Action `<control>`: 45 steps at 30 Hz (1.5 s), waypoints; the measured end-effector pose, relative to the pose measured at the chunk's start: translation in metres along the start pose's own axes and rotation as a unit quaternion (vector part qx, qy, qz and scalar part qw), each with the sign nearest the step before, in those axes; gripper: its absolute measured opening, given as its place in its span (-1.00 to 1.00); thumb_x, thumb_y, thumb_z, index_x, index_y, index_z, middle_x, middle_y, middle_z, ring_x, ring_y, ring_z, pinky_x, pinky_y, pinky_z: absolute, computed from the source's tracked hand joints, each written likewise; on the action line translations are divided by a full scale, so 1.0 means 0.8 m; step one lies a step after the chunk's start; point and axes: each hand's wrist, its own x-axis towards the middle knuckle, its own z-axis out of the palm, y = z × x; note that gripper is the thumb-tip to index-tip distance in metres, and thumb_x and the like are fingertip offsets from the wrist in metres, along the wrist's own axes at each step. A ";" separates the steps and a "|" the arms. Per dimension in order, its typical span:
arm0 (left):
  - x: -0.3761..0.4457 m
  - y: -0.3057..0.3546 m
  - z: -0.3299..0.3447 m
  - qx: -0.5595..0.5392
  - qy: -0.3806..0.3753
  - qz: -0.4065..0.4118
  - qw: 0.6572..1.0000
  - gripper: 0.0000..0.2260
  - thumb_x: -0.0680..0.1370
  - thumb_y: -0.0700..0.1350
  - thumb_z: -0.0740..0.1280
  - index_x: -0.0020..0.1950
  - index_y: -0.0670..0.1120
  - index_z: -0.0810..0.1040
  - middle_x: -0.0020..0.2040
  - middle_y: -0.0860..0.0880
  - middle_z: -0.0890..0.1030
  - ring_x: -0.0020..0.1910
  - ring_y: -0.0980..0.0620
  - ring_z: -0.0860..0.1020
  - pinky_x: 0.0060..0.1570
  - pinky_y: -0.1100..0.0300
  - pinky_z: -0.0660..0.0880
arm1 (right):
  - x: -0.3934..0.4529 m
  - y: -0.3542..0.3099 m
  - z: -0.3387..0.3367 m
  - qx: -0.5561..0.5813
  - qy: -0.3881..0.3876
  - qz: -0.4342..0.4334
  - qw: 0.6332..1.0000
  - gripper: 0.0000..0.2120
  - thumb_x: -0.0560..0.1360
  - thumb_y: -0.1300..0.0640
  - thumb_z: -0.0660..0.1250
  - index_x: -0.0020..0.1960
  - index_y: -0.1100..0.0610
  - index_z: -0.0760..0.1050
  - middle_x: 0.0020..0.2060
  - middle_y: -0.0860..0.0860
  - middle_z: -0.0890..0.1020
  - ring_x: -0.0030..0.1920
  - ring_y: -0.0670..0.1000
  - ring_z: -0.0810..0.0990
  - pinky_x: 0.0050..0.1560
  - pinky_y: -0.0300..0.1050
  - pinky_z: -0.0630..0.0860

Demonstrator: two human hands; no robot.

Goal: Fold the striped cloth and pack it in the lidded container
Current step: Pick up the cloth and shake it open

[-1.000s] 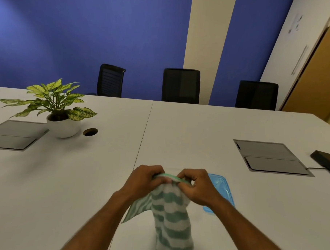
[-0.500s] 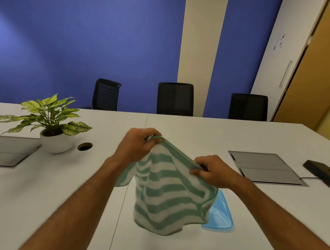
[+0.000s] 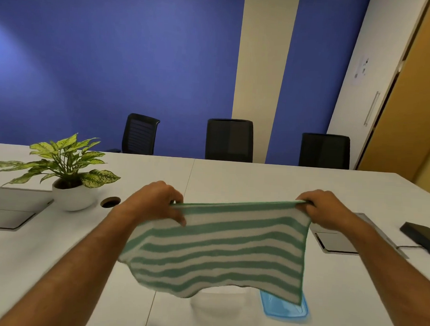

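Striped cloth [image 3: 217, 246]: green-and-white towel held in the air above the white table [image 3: 257, 182], top edge pulled taut, lower edge hanging loose and rippled.
Left hand [image 3: 155, 202]: pinched shut on the upper left corner.
Right hand [image 3: 322, 209]: closed on the upper right corner.
Handling: it looks light, soft and limp; it sags wherever unsupported, so corners and hems are the best places to hold it.
Container [image 3: 282, 307]: blue lid showing below the cloth's lower right corner; a clear tub seems to sit just left, too faint to be sure.
Stage: spread out, no fold made yet.
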 end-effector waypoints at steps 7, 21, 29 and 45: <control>-0.010 -0.053 0.023 0.026 -0.048 -0.050 0.997 -0.67 0.38 0.18 0.50 -0.48 0.23 0.42 -0.47 0.19 0.45 -0.40 0.19 0.44 -0.43 0.30 0.24 | 0.009 0.015 -0.039 0.072 0.108 0.031 0.991 -0.80 0.51 0.33 0.29 -0.03 0.17 0.68 -0.16 0.03 0.66 -0.14 0.09 0.61 -0.03 0.17 0.62; 0.014 -0.023 0.010 -0.266 0.214 -0.109 0.934 -0.78 0.46 0.06 0.49 -0.33 0.03 0.58 -0.40 0.17 0.60 -0.39 0.27 0.51 -0.42 0.39 0.39 | 0.019 0.005 -0.011 0.076 0.030 0.049 0.995 -0.95 0.45 0.09 0.43 -0.18 -0.01 0.64 -0.24 -0.07 0.65 -0.18 -0.04 0.61 -0.19 -0.13 0.55; 0.070 0.087 -0.021 -0.347 0.287 -0.061 0.891 -0.71 0.26 0.12 0.62 -0.35 -0.06 0.66 -0.42 0.04 0.63 -0.46 0.20 0.52 -0.41 0.38 0.45 | 0.036 -0.077 0.004 0.011 -0.072 -0.030 0.997 -0.79 0.38 0.21 0.36 -0.07 -0.02 0.67 -0.14 -0.09 0.67 -0.11 -0.06 0.61 -0.03 -0.13 0.60; 0.091 0.161 -0.061 -0.286 0.284 0.050 0.914 -0.55 0.49 0.26 0.25 0.12 -0.11 0.42 -0.47 0.07 0.46 -0.52 0.21 0.45 -0.52 0.46 0.33 | 0.037 -0.203 -0.030 0.518 -0.017 -0.091 0.850 -0.39 0.08 -0.15 0.60 0.03 0.14 0.65 -0.22 0.19 0.47 -0.18 0.21 0.46 0.10 0.37 0.54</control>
